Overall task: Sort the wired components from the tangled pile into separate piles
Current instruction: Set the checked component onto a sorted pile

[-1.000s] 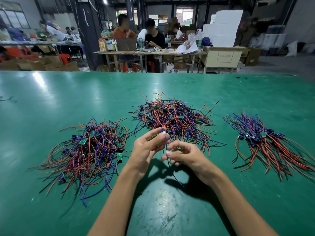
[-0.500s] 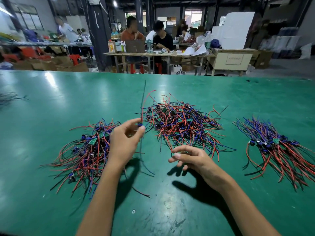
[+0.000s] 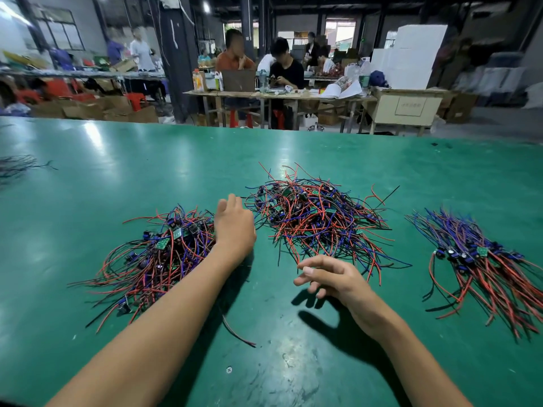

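Note:
Three heaps of red, blue and black wired components lie on the green table [image 3: 117, 177]. The tangled pile [image 3: 317, 218] is in the middle, a loose pile [image 3: 164, 254] is to its left, and a combed pile [image 3: 482, 259] is on the right. My left hand [image 3: 233, 227] hovers between the left pile and the tangled pile, back up, fingers stretched forward, with nothing visible in it. My right hand [image 3: 332, 277] floats just in front of the tangled pile, fingers loosely curled and empty. A single red-black wire [image 3: 238, 333] lies under my left forearm.
A small bunch of dark wires [image 3: 17, 165] lies at the table's far left edge. Beyond the far edge, people sit at a workbench [image 3: 264, 95] among cardboard boxes and white crates.
My left hand carried a wired component from in front of me over to the left pile; the component is no longer seen in its fingers. My right hand let go and stayed in place.

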A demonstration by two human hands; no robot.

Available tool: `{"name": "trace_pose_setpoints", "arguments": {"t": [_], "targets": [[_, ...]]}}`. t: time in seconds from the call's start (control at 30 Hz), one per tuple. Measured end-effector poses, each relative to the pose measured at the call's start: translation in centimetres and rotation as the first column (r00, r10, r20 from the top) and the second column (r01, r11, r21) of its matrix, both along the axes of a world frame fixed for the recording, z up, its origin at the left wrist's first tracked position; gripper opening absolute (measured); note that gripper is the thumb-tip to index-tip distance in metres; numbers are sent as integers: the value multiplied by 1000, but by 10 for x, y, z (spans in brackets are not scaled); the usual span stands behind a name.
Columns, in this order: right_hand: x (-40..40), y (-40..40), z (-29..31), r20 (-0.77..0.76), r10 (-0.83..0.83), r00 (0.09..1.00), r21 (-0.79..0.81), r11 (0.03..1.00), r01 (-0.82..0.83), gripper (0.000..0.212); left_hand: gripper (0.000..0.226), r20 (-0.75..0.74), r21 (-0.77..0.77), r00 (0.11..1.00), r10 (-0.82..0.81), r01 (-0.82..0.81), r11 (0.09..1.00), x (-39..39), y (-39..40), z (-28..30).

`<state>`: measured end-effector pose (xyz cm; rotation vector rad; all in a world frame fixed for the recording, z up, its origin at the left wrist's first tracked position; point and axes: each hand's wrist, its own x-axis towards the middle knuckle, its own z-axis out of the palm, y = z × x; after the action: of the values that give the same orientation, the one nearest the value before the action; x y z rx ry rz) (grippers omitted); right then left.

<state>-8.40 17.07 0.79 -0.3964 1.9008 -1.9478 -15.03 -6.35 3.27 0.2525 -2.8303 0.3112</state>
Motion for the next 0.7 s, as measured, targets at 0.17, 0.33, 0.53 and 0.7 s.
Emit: {"name": "trace_pose_setpoints", "arguments": {"t": [0.17,0.33,0.53,0.7], "targets": [[-2,-1,-4,-12,-27,1000,-4,1000,27,21,14,81,153,992,96,-108,982,-18,-6,-15],[-5,-2,-5,0,-35,999,-2,999,35,17,23,124,335,984,127,-162,928,-9,5,-2],[-5,-4,-4,40,-64,997,-11,998,65,14,34,-54,514,995,87,-47,857,37,41,-5],[-6,-7,-5,93,-137,986,-31,990,140,16,26,-247,536,967,56,89,840,76,67,-17]]}}
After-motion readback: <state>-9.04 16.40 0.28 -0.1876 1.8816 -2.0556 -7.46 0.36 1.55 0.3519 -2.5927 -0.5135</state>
